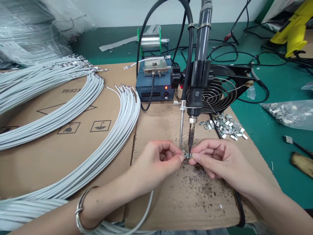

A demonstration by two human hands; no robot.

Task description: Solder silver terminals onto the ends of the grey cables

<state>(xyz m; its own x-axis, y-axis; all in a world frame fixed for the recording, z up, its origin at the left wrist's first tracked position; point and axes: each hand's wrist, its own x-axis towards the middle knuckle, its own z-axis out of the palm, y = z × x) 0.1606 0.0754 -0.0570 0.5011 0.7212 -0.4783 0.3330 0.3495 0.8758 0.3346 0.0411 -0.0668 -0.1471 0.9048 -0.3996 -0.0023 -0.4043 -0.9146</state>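
Nearest: left hand (156, 163) with one metal bangle (79, 212) on the wrist, pinched on the end of a white cable (144, 215) that loops back under the forearm. Right hand (217, 160) pinched on a small metal clip (188, 155), fingertips of both hands almost touching. Clip sits between the two hands, right under the soldering iron tip (190, 148); a bent solder feed tube (181, 130) comes down just beside the tip. Both over a cardboard sheet (171, 195) speckled with dark solder debris.

Left: two curved bundles of white cables, one near (117, 137), one farther (49, 94), too many strands to count, lying on flattened cardboard.

Right of the iron: loose pile of metal clips (225, 127), uncounted. One bag of more clips (288, 112) on the green mat (269, 147).

Behind: one blue solder station (154, 86) with red light on, one solder spool (153, 42) behind it, one black fan (220, 91) directly behind the iron holder (199, 71). Tangled black wires (232, 52) farther back. One yellow tool (293, 29) at top right. Clear plastic bags (24, 32) top left.
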